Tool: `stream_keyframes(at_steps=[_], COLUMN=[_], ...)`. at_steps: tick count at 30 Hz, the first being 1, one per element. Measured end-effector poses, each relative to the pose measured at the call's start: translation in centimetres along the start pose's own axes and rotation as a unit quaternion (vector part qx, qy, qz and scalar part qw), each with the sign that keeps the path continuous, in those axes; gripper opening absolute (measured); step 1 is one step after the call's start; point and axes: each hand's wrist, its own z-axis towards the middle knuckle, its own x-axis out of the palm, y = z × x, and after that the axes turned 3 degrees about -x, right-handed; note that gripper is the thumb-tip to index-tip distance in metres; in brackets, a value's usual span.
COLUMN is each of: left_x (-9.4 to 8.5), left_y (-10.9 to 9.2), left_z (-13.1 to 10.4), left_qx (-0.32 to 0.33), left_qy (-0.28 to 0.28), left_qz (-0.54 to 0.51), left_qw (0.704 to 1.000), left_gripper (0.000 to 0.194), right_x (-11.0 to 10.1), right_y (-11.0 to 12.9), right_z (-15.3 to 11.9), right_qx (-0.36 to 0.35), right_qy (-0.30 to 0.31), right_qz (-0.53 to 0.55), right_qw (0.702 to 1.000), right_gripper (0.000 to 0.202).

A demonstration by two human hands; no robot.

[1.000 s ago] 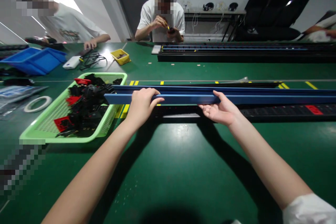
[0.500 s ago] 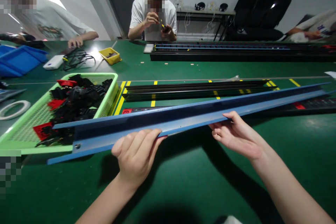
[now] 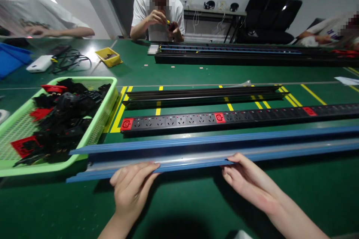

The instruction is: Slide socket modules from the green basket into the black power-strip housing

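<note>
A long blue metal channel (image 3: 179, 154) lies across my view with its hollow side facing up, its right end running out of the picture. My left hand (image 3: 134, 185) is closed on its near edge, toward the left end. Farther right, my right hand (image 3: 244, 177) pinches the same edge between thumb and fingers. The fingers beneath the channel are partly hidden. Just beyond it rests a black power strip (image 3: 190, 120) with rows of sockets and several red outlets. The channel's left end overlaps the rim of a green basket (image 3: 97, 130).
Black and red socket parts (image 3: 70, 108) fill the basket. Behind the power strip lie black rails (image 3: 196, 96) on yellow-taped marks. Farther back are a small yellow bin (image 3: 108, 58), tangled cables (image 3: 71, 59) and a long black housing (image 3: 238, 59). A co-worker (image 3: 158, 15) sits opposite, handling a small part.
Both hands have brought the blue channel lower and nearer to me, and it lies more level. The power strip behind it has come into full view. My view has shifted slightly right.
</note>
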Motion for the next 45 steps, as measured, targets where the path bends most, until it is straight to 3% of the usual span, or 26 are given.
stream_keyframes(at_steps=[2, 4, 10, 13, 17, 20, 23, 25, 27, 28, 30, 31, 32, 34, 35, 37, 40, 45], left_x=[0.5, 0.8, 2.2, 2.9, 3.4, 3.9, 4.2, 3.9, 3.1, 2.6, 1.6, 1.3, 1.1, 1.4, 1.8, 3.0, 4.8, 5.8], left_y=[0.1, 0.0, -0.4, 0.3, 1.6, 2.3, 2.6, 2.5, 2.3, 2.2, 2.3, 2.5, 2.9, 4.3, 5.3, 7.6, 10.8, 13.1], left_z=[-0.3, -0.7, -1.6, -1.2, -0.4, -0.4, -0.7, -0.7, -0.1, 0.5, 2.2, 3.4, 4.6, 7.2, 8.5, 10.7, 13.0, 14.0], left_qx=[-0.012, -0.026, -0.075, -0.063, -0.044, -0.051, -0.052, -0.05, -0.037, -0.026, 0.01, 0.029, 0.045, 0.062, 0.064, 0.067, 0.078, 0.144], left_qy=[0.019, 0.038, 0.076, 0.103, 0.137, 0.152, 0.168, 0.191, 0.215, 0.216, 0.194, 0.176, 0.165, 0.178, 0.195, 0.225, 0.274, 0.334], left_qz=[-0.02, -0.032, -0.004, 0.017, 0.031, 0.031, 0.029, 0.036, 0.048, 0.056, 0.079, 0.097, 0.118, 0.167, 0.182, 0.204, 0.23, 0.242], left_qw=[1.0, 0.998, 0.994, 0.993, 0.989, 0.987, 0.984, 0.98, 0.975, 0.974, 0.978, 0.979, 0.978, 0.968, 0.962, 0.95, 0.931, 0.899], left_gripper=[0.018, 0.017, 0.008, 0.011, 0.013, 0.015, 0.015, 0.016, 0.015, 0.016, 0.026, 0.033, 0.041, 0.056, 0.065, 0.088, 0.099, 0.074], right_x=[-0.4, -0.7, -1.4, -1.5, -2.1, -2.8, -2.8, -2.2, -1.5, -1.3, -1.4, -1.8, -2.4, -4.0, -4.9, -6.5, -7.7, -8.0], right_y=[-0.6, -0.9, -0.7, -0.4, 0.1, 0.7, 1.4, 2.3, 3.8, 4.8, 7.5, 9.0, 10.6, 13.8, 15.3, 17.6, 19.4, 19.3], right_z=[0.2, 0.4, 1.8, 2.8, 3.9, 4.2, 3.7, 2.9, 2.1, 2.0, 2.3, 2.9, 3.8, 6.2, 7.6, 10.1, 12.5, 13.3], right_qx=[0.035, 0.061, 0.089, 0.074, 0.067, 0.087, 0.074, 0.058, 0.015, -0.012, -0.131, -0.223, -0.317, -0.446, -0.472, -0.456, -0.425, -0.426], right_qy=[-0.053, -0.068, -0.018, -0.018, -0.017, 0.013, 0.069, 0.143, 0.199, 0.209, 0.178, 0.144, 0.097, 0.013, -0.001, 0.055, 0.085, 0.104], right_qz=[0.081, 0.111, 0.109, 0.093, -0.016, -0.155, -0.295, -0.383, -0.439, -0.441, -0.459, -0.491, -0.539, -0.654, -0.7, -0.773, -0.831, -0.859], right_qw=[0.995, 0.99, 0.99, 0.993, 0.997, 0.984, 0.95, 0.911, 0.876, 0.873, 0.86, 0.829, 0.775, 0.61, 0.537, 0.438, 0.348, 0.265], right_gripper=[0.026, 0.024, 0.015, 0.012, 0.012, 0.028, 0.046, 0.054, 0.042, 0.041, 0.035, 0.033, 0.031, 0.042, 0.057, 0.083, 0.087, 0.077])
